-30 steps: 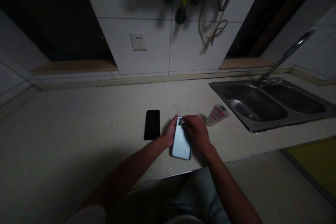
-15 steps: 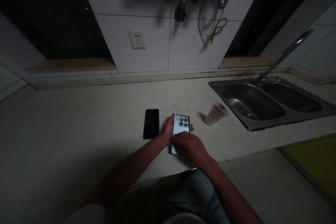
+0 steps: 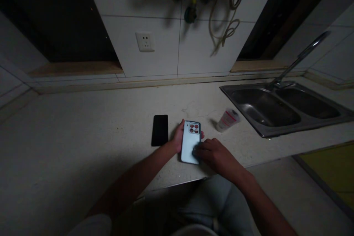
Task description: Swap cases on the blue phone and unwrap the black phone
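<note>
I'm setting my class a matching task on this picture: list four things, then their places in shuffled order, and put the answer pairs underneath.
Things
1. pale phone
2. dark phone
3. cup
4. socket

Places
A. on the counter, near the left edge of the sink
B. on the tiled wall
C. held in the left hand
D. lying flat, to the left of both hands

Pairs
1-C, 2-D, 3-A, 4-B

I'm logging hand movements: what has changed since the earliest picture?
The right hand moved from the camera module down to the lower right side of the light-blue smartphone, uncovering the module. The left hand still holds it; the black smartphone and cup stayed put.
</note>
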Tool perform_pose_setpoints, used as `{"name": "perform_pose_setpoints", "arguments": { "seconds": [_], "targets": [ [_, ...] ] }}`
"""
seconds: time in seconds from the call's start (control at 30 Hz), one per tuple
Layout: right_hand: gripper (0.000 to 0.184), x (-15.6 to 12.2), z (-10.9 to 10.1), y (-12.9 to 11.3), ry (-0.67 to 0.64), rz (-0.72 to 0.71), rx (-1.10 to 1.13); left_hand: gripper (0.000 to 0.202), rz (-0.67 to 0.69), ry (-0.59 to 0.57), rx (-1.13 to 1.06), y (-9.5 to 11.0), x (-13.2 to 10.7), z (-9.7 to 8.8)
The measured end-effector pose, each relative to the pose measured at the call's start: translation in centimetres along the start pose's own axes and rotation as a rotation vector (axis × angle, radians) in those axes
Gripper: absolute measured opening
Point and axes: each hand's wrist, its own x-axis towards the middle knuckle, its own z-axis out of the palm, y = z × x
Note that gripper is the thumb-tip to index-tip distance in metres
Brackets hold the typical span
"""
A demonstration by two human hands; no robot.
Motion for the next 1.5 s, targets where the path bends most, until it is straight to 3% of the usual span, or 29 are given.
{"name": "perform_pose_setpoints", "arguments": {
  "seconds": [0.13, 0.27, 0.43, 0.53, 0.7, 0.9, 1.07, 1.17, 1.27, 1.43, 1.5],
  "targets": [
    [0.019, 1.7, 0.4, 2.8, 0.06, 0.054, -0.063, 0.068, 0.006, 0.051, 0.025, -0.1, 0.2, 0.2],
    [0.022, 4.4, 1.3, 4.3, 0.188, 0.254, -0.051, 0.06, 0.011, 0.12, 0.023, -0.3, 0.2, 0.6],
    [0.024, 8.0, 2.6, 2.8, 0.206, 0.273, -0.004, 0.055, 0.049, 0.214, -0.027, -0.5, 0.2, 0.6],
    [0.025, 8.8, 3.0, 1.3, 0.176, 0.282, 0.01, 0.056, 0.048, 0.297, -0.043, -0.4, 0.0, 0.6],
    [0.021, 6.9, 3.2, -1.2, 0.156, 0.254, 0.096, 0.058, 0.077, 0.177, -0.082, 0.0, -0.1, 0.6],
    [0.016, 2.6, 3.2, -4.6, 0.049, 0.046, 0.182, 0.067, 0.068, 0.054, -0.114, 0.3, -0.5, 0.4],
    [0.018, -0.5, 2.0, -3.8, 0.047, 0.029, 0.153, 0.068, 0.022, -0.014, -0.106, 0.5, -0.9, 0.4],
    [0.018, -1.7, 1.3, -1.4, 0.143, 0.088, 0.12, 0.069, 0.012, -0.021, -0.083, 0.5, -0.9, 0.4],
    [0.02, -1.6, 1.1, 1.2, 0.349, 0.193, 0.16, 0.068, 0.013, -0.037, -0.022, 0.5, -0.7, 0.3],
    [0.017, 1.8, 1.6, 4.0, 0.683, 0.419, 0.261, 0.072, -0.042, -0.075, 0.079, 0.3, -0.8, 0.4],
    [0.02, 3.9, 1.8, 4.2, 0.727, 0.461, 0.304, 0.072, -0.06, -0.055, 0.093, 0.1, -0.9, 0.6]
  ]
}}
